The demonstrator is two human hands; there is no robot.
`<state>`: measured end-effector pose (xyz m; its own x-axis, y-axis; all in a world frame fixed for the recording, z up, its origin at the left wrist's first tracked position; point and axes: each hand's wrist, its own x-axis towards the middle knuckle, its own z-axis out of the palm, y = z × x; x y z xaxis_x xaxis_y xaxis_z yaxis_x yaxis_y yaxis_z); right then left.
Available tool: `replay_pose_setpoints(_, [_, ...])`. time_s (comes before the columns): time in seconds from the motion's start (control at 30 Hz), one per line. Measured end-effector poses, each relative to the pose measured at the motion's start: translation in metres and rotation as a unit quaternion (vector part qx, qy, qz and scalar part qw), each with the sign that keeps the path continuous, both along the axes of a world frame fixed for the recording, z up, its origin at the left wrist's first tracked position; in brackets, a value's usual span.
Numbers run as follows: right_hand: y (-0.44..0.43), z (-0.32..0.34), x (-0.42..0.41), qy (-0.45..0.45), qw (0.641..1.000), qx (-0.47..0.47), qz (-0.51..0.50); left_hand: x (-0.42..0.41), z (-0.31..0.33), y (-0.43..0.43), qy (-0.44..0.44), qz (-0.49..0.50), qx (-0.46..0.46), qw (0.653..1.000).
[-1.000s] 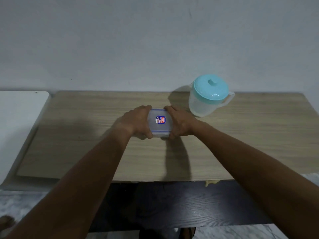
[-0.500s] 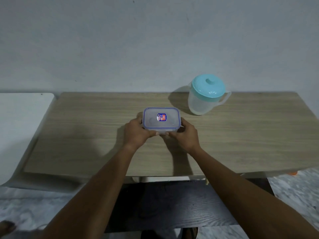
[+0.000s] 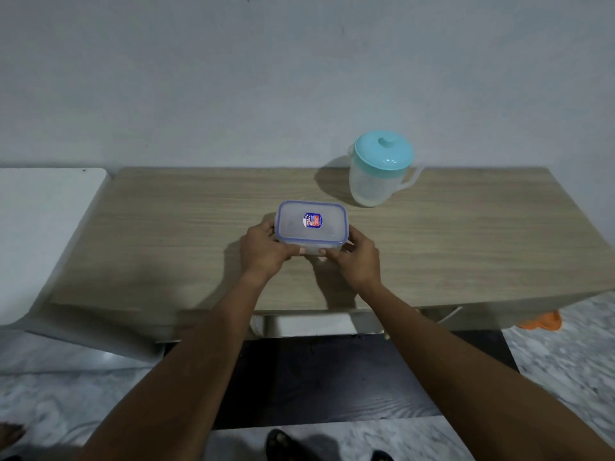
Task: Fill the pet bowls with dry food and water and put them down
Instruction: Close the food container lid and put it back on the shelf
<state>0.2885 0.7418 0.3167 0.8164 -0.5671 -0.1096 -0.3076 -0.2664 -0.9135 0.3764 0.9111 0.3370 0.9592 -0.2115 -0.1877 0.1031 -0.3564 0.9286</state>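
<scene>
Your left hand (image 3: pixel 264 251) and right hand (image 3: pixel 357 257) grip a clear rectangular container (image 3: pixel 311 226) from its near corners, thumbs pressed on the front edge. The container has a blue-rimmed lid with a small sticker at centre; contents cannot be made out. It sits on or just above the wooden table (image 3: pixel 166 234); contact cannot be told. A translucent pitcher (image 3: pixel 379 176) with a teal lid stands upright toward the table's back right, apart from the container. A white surface (image 3: pixel 40 227) adjoins the table's left edge. An orange object (image 3: pixel 542 322) lies on the floor, lower right.
</scene>
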Motion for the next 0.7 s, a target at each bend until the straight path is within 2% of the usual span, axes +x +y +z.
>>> replay_pose_setpoints(0.3, [-0.01,0.024,-0.037,-0.021,0.999,-0.015,0.029,-0.057,0.033,-0.006,-0.048,0.029,0.028,0.998])
replay_pose_setpoints(0.7, [-0.024,0.043,-0.121,-0.017,0.998,-0.032,0.058,-0.151,0.057,-0.015,-0.057,0.029,0.044,0.997])
